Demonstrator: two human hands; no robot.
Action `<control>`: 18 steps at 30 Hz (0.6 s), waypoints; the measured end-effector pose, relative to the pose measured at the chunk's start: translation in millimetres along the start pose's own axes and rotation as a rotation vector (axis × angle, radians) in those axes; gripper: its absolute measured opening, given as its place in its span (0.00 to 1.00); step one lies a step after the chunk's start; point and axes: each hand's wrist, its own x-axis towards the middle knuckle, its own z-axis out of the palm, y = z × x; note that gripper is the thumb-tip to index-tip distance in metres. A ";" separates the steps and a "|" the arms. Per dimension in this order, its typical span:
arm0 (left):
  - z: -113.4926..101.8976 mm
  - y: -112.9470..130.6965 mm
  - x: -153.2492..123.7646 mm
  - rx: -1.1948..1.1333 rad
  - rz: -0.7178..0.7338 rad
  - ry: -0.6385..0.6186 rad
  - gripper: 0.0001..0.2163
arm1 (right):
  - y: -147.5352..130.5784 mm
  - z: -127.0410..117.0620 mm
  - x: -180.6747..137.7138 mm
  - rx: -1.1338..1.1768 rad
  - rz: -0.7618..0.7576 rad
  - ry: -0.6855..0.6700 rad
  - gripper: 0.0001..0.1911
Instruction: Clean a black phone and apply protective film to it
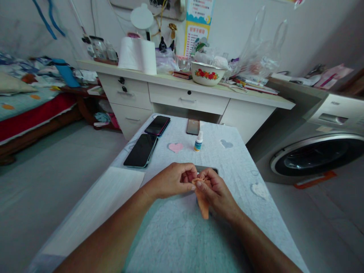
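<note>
My left hand [179, 179] and my right hand [216, 189] meet over the middle of the table, their fingers pinched on a small orange cloth [203, 204]. One end of the cloth hangs down below my fingers. Under and behind my hands lies a flat grey-edged object [215, 170], perhaps a phone, mostly hidden by them. Just beyond stands a small white spray bottle [198, 141] with a blue and yellow label, upright and touched by neither hand.
Two dark phones [141, 150] [157, 125] lie at the table's left edge, and a smaller phone [193, 127] at the far edge. Behind is a white desk [167, 91] bearing a flowered bowl [207, 73] and a paper roll [137, 55]. A washing machine [318, 113] stands right.
</note>
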 end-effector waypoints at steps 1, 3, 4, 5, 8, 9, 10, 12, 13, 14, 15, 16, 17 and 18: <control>0.2 0.0 0.3 0.001 0.003 0.002 0.03 | 0.5 -0.2 -0.1 -0.003 -0.001 0.002 0.11; 0.5 -0.3 0.6 0.015 0.010 0.009 0.02 | 1.3 -0.9 -0.6 -0.040 -0.007 0.014 0.10; 0.6 -0.7 0.7 0.024 0.011 0.015 0.03 | 1.2 -1.2 -1.1 -0.070 -0.015 0.017 0.10; 0.8 -1.3 0.7 0.032 0.011 0.023 0.03 | 0.6 -1.4 -1.7 -0.109 -0.025 0.016 0.10; 1.4 -3.4 0.9 0.050 0.007 0.074 0.02 | -3.0 -1.0 -3.5 -0.272 -0.083 -0.004 0.14; 1.5 -4.2 1.1 0.047 0.004 0.093 0.01 | -3.9 -0.5 -3.9 -0.340 -0.107 -0.011 0.18; 1.7 -4.9 1.3 0.039 -0.002 0.111 0.01 | -4.0 0.2 -4.1 -0.410 -0.125 -0.017 0.24; 1.9 -6.2 2.1 0.014 -0.015 0.134 0.01 | -2.2 2.1 -3.8 -0.541 -0.140 -0.020 0.35; 2.0 -7.0 2.5 0.003 -0.022 0.140 0.02 | -0.6 3.2 -3.3 -0.599 -0.136 -0.016 0.38; 2.0 -7.8 2.9 -0.007 -0.030 0.145 0.02 | 1.0 4.1 -2.6 -0.652 -0.132 -0.010 0.38; 1.9 -8.6 3.3 -0.015 -0.039 0.145 0.02 | 2.1 4.9 -1.9 -0.698 -0.132 -0.002 0.36; 1.7 -9.4 3.6 -0.025 -0.049 0.144 0.02 | 2.5 5.4 -1.3 -0.732 -0.136 0.002 0.32; 1.2 -10.2 3.8 -0.034 -0.058 0.143 0.02 | 2.1 5.8 -0.8 -0.751 -0.141 0.002 0.27; 0.4 -10.8 3.9 -0.045 -0.067 0.144 0.02 | 0.7 5.9 -0.4 -0.753 -0.142 -0.005 0.22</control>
